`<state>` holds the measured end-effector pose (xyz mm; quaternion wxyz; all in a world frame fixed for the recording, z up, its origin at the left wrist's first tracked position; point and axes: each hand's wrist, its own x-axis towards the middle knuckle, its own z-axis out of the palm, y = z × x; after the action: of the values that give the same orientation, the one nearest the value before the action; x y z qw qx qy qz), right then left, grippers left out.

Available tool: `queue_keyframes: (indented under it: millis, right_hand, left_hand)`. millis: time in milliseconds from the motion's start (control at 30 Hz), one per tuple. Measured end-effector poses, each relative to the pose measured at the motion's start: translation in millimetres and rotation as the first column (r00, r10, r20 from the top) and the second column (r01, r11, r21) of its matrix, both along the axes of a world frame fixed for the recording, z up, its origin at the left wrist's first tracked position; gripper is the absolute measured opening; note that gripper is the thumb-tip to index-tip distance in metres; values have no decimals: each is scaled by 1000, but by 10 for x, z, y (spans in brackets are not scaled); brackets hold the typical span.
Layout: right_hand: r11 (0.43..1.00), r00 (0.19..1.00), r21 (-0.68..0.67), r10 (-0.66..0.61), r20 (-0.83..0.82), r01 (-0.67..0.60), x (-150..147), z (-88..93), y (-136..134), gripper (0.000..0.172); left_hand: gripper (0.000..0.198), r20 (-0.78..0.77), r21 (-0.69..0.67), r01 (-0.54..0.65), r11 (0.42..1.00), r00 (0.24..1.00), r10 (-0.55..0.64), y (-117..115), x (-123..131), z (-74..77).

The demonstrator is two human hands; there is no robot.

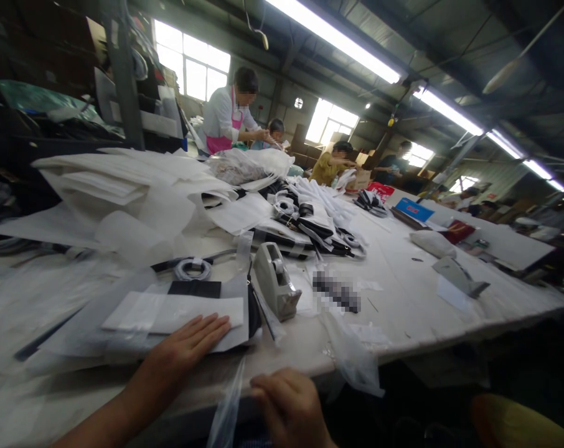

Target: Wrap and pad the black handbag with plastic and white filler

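Note:
My left hand lies flat, fingers stretched out, on a folded white sheet. Under that sheet is a flat bundle with a black piece showing at its back and clear plastic around its left side. At the table's front edge my right hand is closed, thumb against the fingers; what it holds, if anything, cannot be made out. Just left of it hangs a strip of clear plastic. A grey tape dispenser stands beyond the hands, and a coiled, wrapped cord lies behind the bundle.
White sheets are heaped at the back left, beside a pile of black straps and wrapped pieces. A clear bag droops over the front edge. Farther right sit another dispenser and a blue box. Several people work behind.

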<state>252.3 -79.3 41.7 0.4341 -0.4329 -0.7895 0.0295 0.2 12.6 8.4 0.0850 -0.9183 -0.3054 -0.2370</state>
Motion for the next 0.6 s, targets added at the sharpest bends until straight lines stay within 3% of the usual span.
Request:
queue_keyframes:
  millis: [67,167,200,333,433,533,600]
  right_hand:
    - [993,992,-103,-74,-104,63,6,208,366,18]
    - [922,980,-366,-176,-97,129,-86,469,1153,30]
    - [862,977,-478,-211,-36,169,-138,520,1436,37]
    - [787,974,-577,-211,84,220,-362,533,2373,38]
    - [732,976,-646,-177,126,216,-469,432,2754,25]
    - [663,992,-739,-58,111,121,-525,334,2927,7]
    - [609,997,-793,45,70,28,-563,275,2986,4]
  left_hand:
    - [61,6,12,-4,1000,1000,4,8,4,-21]
    - [57,13,59,-19,998,1000,19,22,11,-73]
    - [54,16,82,-25,996,1000,23,27,15,-91]
    - [48,12,219,-27,975,1000,25,44,24,-143]
    - [46,1,304,-47,952,999,49,62,26,-152]
    - [43,42,391,-41,919,999,27,82,36,-157]
    - [42,76,412,-49,910,997,19,88,55,-164]
